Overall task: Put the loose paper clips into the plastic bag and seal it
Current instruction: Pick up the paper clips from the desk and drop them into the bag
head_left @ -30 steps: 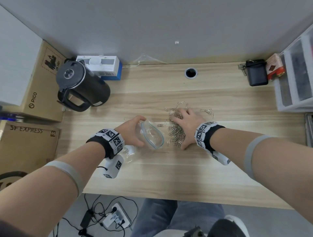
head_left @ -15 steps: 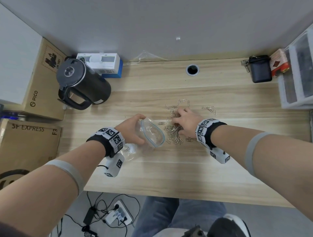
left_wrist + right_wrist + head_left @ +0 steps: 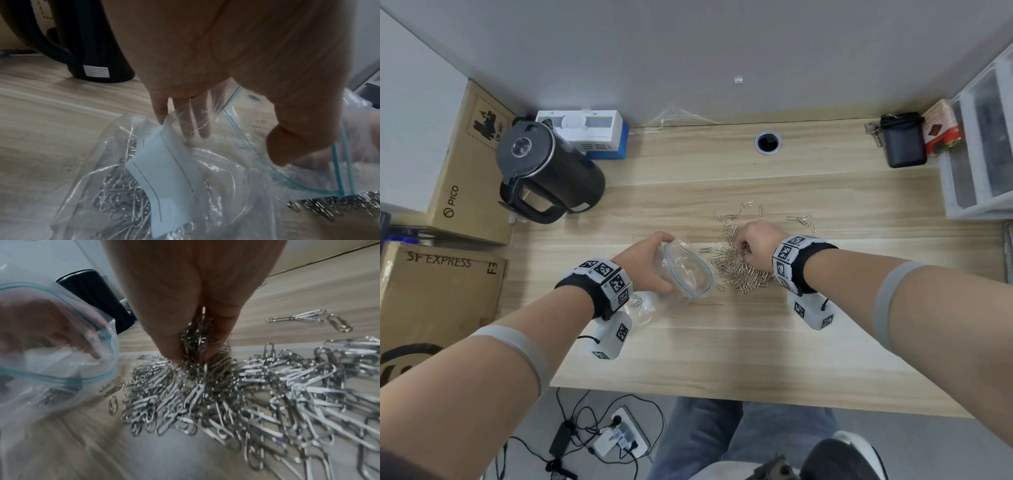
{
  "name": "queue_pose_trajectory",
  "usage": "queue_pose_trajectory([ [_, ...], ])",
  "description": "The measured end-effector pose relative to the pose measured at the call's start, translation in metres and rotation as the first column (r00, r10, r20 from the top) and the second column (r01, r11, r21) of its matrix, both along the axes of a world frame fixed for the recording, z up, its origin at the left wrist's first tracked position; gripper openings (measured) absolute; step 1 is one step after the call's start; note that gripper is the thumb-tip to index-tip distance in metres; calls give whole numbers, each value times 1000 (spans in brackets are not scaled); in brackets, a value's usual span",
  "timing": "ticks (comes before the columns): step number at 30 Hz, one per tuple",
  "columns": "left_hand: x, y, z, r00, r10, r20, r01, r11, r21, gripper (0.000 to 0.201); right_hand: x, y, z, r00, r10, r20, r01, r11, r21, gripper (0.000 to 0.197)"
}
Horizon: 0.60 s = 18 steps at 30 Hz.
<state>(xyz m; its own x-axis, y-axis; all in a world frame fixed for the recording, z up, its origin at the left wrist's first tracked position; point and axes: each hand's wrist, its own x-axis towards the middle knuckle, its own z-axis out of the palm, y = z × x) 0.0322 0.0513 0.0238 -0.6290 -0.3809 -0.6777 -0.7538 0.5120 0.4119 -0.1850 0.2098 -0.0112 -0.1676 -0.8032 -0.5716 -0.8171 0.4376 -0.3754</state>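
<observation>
Over on the left, two brown cardboard boxes (image 3: 465, 164) stand beside the pale wooden counter (image 3: 722, 342), and a black round kettle (image 3: 544, 171) sits at the counter's back corner, with a white and blue box (image 3: 592, 137) just behind it. Next comes the left hand (image 3: 643, 265) — its fingers and thumb are curled round the mouth of the clear plastic bag with the blue zip edge (image 3: 688, 270) and hold it open, facing the clips. The left wrist view shows some clips inside the bag already, under a white paper label (image 3: 164, 175). Just beside the bag's mouth lies the big heap of loose silver paper clips (image 3: 739, 270) on the counter. The right hand (image 3: 760, 243) is on top of that heap, its fingers closed together round a bunch of clips — the right wrist view shows them squeezed in its fingertips (image 3: 172, 344). A few more clips lie apart behind the heap. Far right, a small black case (image 3: 904, 144) and a red box (image 3: 941, 130) sit by clear plastic drawers (image 3: 983, 144).
</observation>
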Motion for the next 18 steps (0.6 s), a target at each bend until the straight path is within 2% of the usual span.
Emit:
queue_pose_trajectory([
  [8, 1, 4, 4, 1000, 7, -16, -7, 1000, 6, 99, -9, -10, 23, 974, -167, 152, 179, 982, -66, 10],
  [13, 3, 3, 6, 999, 14, -33, -14, 1000, 14, 98, 3, -22, 39, 891, -242, 385, 287, 956, -65, 9],
  [16, 4, 1, 5, 998, 39, -52, -38, 999, 22, 97, 19, -32, 45, 824, -234, 516, 286, 958, -22, 6],
  [18, 5, 2, 4, 996, 46, -71, -44, 999, 28, 95, 32, -39, 42, 806, -221, 549, 275, 961, -16, 7],
])
